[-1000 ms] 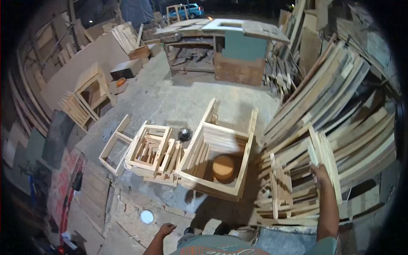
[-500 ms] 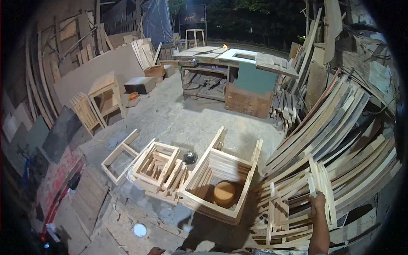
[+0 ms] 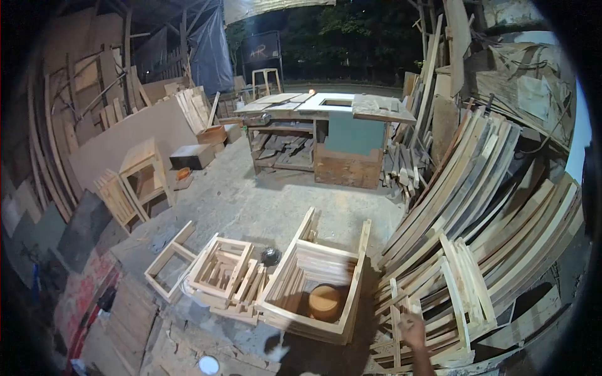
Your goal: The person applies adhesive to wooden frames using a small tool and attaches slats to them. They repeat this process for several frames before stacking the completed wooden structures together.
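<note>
My right hand [image 3: 412, 329] reaches over the pale wooden frames at the lower right, its fingers apart and slightly blurred. Nothing shows in its grasp. Just left of the hand is an upright wooden strip [image 3: 395, 319], and to its right leans a pale wooden frame [image 3: 455, 301] against the piled lengths of wood. My left hand is out of view. To the left of the right hand stands a stack of nested wooden frames [image 3: 301, 318], with a round orange-brown container [image 3: 325, 302] inside it.
Smaller wooden frames [image 3: 221, 269] and a dark round object [image 3: 271, 256] lie on the concrete floor. A white disc-shaped thing [image 3: 209, 365] is near the bottom edge. Curved boards [image 3: 458, 182] line the right side. A cluttered workbench [image 3: 348, 166] stands farther back.
My right hand has let go of the pale wooden piece and moved left and down. That piece now leans lower. My left hand has left the view, and the camera has tilted up.
</note>
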The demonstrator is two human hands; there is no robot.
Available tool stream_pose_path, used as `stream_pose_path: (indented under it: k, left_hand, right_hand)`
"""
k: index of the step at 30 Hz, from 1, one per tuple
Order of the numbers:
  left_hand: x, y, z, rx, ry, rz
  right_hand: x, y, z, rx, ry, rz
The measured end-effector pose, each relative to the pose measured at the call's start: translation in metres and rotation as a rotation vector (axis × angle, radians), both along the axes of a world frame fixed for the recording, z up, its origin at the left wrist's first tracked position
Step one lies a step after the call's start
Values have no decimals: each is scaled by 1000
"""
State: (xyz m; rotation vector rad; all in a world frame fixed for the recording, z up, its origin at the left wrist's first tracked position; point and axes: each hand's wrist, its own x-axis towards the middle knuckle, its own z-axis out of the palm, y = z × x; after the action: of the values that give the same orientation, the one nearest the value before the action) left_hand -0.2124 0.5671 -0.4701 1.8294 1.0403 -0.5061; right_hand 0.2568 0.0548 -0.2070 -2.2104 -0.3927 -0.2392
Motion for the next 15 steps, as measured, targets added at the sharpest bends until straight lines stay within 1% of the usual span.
stream_pose_path:
  k: [2,3,4,5,6,7,8,9,10,11,12,13,15]
  left_hand:
    - [-3,10,-29,-5,140,21]
    - [-1,5,-37,115,116,-78]
    - [1,5,-26,37,198,-162]
    - [-13,8,-59,130,57,-228]
    - [-16,2,-54,106,7,-215]
    - [-1,-16,1,144,163,-228]
    - [-6,-25,13,259,53,-232]
    - [-12,-28,10,235,30,-130]
    - [-10,-41,49,174,10,-4]
    - [-22,-44,27,223,-41,59]
    - [-25,-51,47,200,-12,76]
    - [-32,-57,57,169,18,112]
    - [-46,-65,65,109,65,172]
  right_hand:
    - [-37,28,-24,86,97,99]
    - [-53,42,-30,58,244,121]
    - [-72,54,-36,13,396,151]
    - [-89,67,-44,-38,379,224]
    - [-106,76,-51,-92,367,305]
    - [-121,82,-56,-131,396,387]
    - [-132,94,-59,-160,418,469]
    - [-141,101,-62,-182,439,546]
    - [-144,108,-64,-187,496,603]
    - [-145,112,-66,-190,551,648]
    - [-145,115,-68,-187,605,683]
    - [-143,118,-70,-172,603,691]
    - [-129,124,-75,-134,590,693]
